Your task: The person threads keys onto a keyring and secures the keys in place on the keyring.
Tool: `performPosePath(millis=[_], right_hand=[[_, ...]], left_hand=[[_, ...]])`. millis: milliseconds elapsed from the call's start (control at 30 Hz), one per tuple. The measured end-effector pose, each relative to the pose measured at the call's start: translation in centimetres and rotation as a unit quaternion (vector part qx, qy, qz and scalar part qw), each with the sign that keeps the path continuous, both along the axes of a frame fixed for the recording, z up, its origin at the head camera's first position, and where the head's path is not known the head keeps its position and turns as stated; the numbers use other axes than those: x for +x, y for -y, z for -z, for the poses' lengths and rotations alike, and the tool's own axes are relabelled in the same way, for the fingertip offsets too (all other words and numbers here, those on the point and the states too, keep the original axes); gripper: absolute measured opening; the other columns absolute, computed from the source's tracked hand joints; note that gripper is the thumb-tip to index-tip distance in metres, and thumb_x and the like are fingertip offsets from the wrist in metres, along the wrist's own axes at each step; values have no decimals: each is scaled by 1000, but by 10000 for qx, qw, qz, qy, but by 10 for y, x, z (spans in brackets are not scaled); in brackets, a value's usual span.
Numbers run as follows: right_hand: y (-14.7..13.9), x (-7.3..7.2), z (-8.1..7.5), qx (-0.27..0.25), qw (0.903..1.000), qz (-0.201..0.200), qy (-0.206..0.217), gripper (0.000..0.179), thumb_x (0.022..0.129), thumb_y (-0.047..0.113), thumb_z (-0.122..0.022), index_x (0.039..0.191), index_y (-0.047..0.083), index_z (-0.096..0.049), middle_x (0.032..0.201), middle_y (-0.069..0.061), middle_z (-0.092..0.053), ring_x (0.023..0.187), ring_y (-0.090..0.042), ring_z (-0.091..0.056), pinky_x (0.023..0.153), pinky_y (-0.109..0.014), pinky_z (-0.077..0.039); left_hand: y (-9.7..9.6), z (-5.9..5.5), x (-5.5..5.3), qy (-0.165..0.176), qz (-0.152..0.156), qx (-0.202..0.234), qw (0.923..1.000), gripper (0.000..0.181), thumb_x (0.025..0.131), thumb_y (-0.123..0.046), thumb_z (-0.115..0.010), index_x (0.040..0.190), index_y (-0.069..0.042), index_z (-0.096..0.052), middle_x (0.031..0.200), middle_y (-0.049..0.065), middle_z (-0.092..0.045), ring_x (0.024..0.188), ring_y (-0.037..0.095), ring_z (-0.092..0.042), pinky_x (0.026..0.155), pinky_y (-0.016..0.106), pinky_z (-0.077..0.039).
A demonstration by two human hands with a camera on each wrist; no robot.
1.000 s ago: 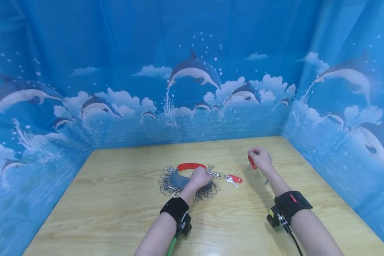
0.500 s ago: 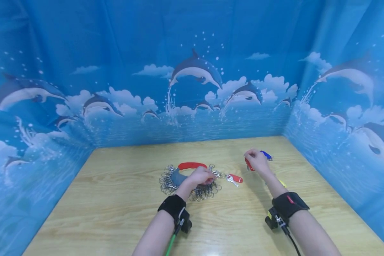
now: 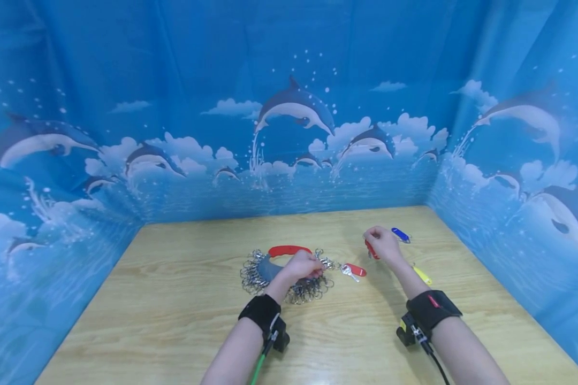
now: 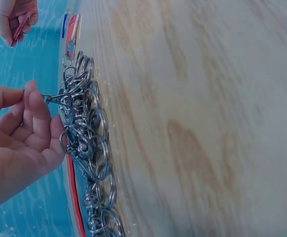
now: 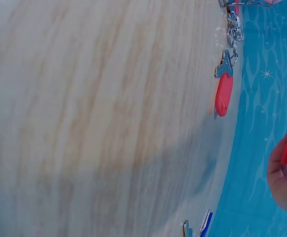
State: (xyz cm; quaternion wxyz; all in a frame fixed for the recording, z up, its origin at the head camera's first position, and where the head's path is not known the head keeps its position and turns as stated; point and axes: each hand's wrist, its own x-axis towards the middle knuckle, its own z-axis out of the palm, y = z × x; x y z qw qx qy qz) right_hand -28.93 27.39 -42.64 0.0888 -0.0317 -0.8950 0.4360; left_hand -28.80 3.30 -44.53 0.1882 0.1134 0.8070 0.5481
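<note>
My left hand is over a key holder with a red handle, a grey curved body and many metal hooks and rings around its edge. In the left wrist view, thumb and finger pinch a metal snap hook raised from the cluster of rings. Held above the table at the right, a red key tag sits in the fingers of my right hand. Another red key tag with a silver key lies beside the holder's right end, by its hooks.
A blue key tag lies beyond my right hand. A yellow key tag is partly behind the right forearm. Blue dolphin-print curtains enclose the wooden table at the back and sides.
My right hand has drifted left and slightly down with its red tag, uncovering the blue and yellow tags. The left hand has shifted a little to the right over the hooks.
</note>
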Motion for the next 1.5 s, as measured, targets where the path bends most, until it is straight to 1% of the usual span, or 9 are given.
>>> performPosePath(millis=[200,333,533,600,700,933,1067,1233,1500], right_hand=[[4,0,4,43,9993,-216,300,22,93,14,-50,103,-4,-58,84,-11,-61,65,-15,-53,59,-28,-43],[12,1,8,279,9978,-485,362,20,92,13,-52,102,-3,-59,82,-10,-61,64,-15,-53,58,-28,-44],[34,6,12,801,9918,-998,-12,14,88,10,-59,95,-2,-62,85,-10,-63,72,-20,-58,68,-35,-48],[42,7,14,824,9905,-1095,-69,12,87,11,-60,92,0,-63,85,-9,-64,74,-20,-59,71,-36,-48],[51,7,15,755,9893,-1245,-115,10,86,10,-61,90,1,-63,83,-8,-64,70,-18,-58,69,-35,-47],[65,9,19,580,9885,-1394,-47,7,86,8,-61,88,2,-64,79,-5,-62,55,-12,-52,56,-27,-45],[68,10,21,483,9884,-1439,32,8,86,7,-61,89,1,-64,81,-6,-62,57,-13,-52,57,-28,-45],[70,10,21,495,9877,-1480,-89,8,85,7,-61,89,1,-64,81,-6,-63,56,-12,-52,58,-28,-46],[74,13,23,585,9859,-1564,-66,6,85,6,-61,86,1,-64,77,-5,-63,57,-11,-54,55,-27,-45]], left_hand=[[-1,-2,3,-114,-416,208,9989,7,78,1,-68,80,7,-70,64,11,-64,54,15,-60,58,31,-53],[-2,-2,3,-196,-555,122,9982,6,77,1,-69,80,6,-70,63,9,-64,54,17,-62,58,31,-53],[-5,0,3,-391,-565,-265,9973,6,77,-4,-70,79,2,-71,65,9,-66,58,17,-64,57,28,-52],[-5,0,3,-442,-561,-395,9967,7,78,-5,-70,79,1,-72,65,9,-66,57,18,-64,57,28,-52],[-5,-1,3,-496,-550,-520,9959,7,79,-7,-70,78,0,-72,64,7,-66,57,17,-64,57,29,-52],[-4,1,2,-536,-526,-586,9955,8,79,-9,-70,78,-2,-73,63,5,-65,57,17,-63,57,30,-51],[-2,2,1,-577,-508,-583,9953,8,79,-10,-70,77,-3,-73,61,4,-64,56,17,-63,56,30,-51],[-1,1,-1,-649,-474,-548,9953,9,79,-9,-69,76,-1,-73,60,4,-64,58,18,-64,57,32,-51],[0,2,-1,-578,-411,-625,9955,10,80,-9,-67,79,-1,-73,63,5,-65,59,18,-64,56,33,-50]])
